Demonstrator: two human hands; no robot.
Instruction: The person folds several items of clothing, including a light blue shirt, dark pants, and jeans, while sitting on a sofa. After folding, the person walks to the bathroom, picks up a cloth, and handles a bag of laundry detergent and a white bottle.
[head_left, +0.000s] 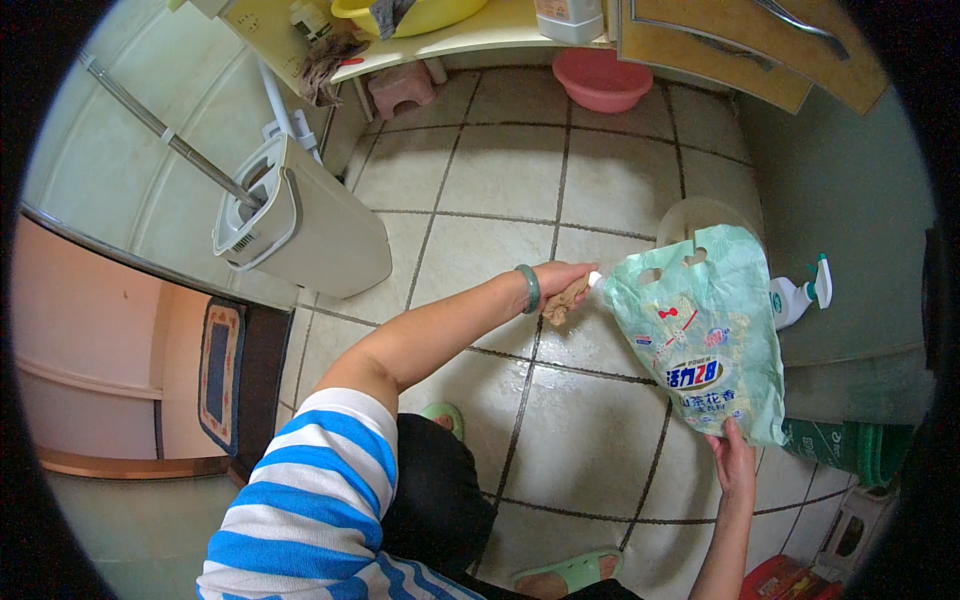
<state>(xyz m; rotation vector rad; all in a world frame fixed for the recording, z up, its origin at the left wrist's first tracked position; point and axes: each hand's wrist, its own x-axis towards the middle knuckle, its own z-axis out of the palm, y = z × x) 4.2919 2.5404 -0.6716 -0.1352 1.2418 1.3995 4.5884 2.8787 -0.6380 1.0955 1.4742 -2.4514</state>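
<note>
A green plastic laundry detergent pouch (705, 330) with a white spout hangs between my two hands, above the tiled floor. My left hand (566, 285), with a green bangle at the wrist, is closed around a crumpled tan cloth (564, 301) close to the spout. My right hand (731, 457) grips the pouch's bottom edge, its fingers partly hidden behind the pouch. Just behind the pouch's right side stands a white spray bottle (789, 301) with a green and white trigger head, partly covered. Part of a pale round container (679, 216) shows behind the pouch's top.
A beige mop bucket (330, 225) with a mop stands at left. Farther back are a pink basin (604, 81) and a pink stool (401, 88) below a shelf. A green bin (847, 450) and a red item (787, 581) are at lower right. The floor tiles look wet.
</note>
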